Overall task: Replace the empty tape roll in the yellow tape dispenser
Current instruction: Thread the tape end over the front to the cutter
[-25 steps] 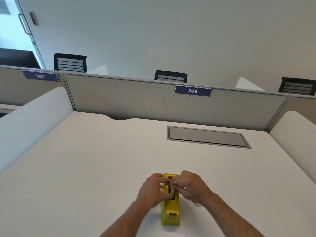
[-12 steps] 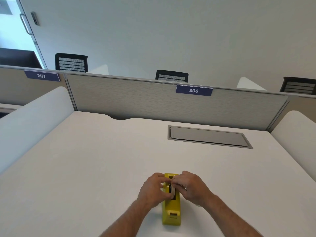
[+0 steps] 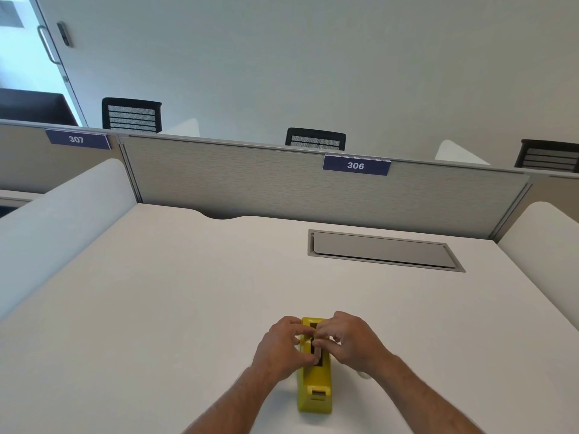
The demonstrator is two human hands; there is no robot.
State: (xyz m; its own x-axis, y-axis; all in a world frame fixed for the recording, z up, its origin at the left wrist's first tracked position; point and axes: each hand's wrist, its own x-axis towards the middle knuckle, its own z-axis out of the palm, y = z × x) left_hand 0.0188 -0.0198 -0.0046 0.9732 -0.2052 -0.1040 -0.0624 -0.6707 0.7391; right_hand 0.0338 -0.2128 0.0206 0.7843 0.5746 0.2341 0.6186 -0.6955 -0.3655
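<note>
The yellow tape dispenser (image 3: 315,386) stands on the white desk (image 3: 175,302) near its front edge, cutter end toward me. A pale tape roll (image 3: 317,352) sits edge-up in the dispenser's dark slot. My left hand (image 3: 279,349) pinches the roll from the left side. From the right, my right hand (image 3: 354,339) holds it with its fingertips at the slot's top. Most of the roll is hidden by my fingers. A small white object (image 3: 363,374) peeks out under my right wrist.
A grey cable hatch (image 3: 383,250) is set into the desk at the back right. A grey partition (image 3: 250,180) with a 306 label closes the far edge. White curved dividers (image 3: 56,223) flank both sides. Black chairs stand beyond the partition.
Both hands stay on the roll over the dispenser slot; the fingers have shifted slightly. The dispenser has not moved.
</note>
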